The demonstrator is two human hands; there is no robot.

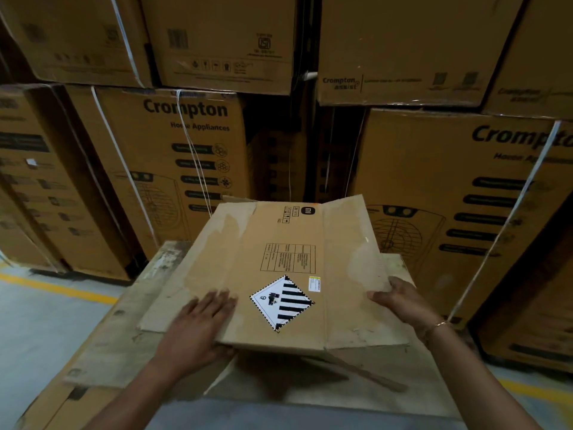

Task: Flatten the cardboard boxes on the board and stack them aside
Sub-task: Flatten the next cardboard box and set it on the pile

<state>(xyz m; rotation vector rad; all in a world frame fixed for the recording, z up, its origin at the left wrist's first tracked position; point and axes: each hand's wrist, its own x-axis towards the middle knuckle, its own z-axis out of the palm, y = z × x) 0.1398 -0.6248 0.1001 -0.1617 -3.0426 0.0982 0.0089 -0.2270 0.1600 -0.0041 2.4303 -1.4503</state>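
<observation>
Head view: flattened box (288, 259) spans the gap between both hands, its near edge raised off the board (279, 380).
Left hand (201, 321): fingers straight and close together, lying flat on the box top just left of the striped diamond label (282, 302); thumb hidden.
Right hand (403, 305): curled round the edge of the right flap, gripping it.
Long axis: runs from one hand to the other.
Coming move: probably a sideways carry. Both hands already touch the box, so neither is nearer.

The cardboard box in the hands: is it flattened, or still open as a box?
Flattened. The cardboard box is one flat sheet, side flaps spread; only the right flap bends up slightly.
</observation>
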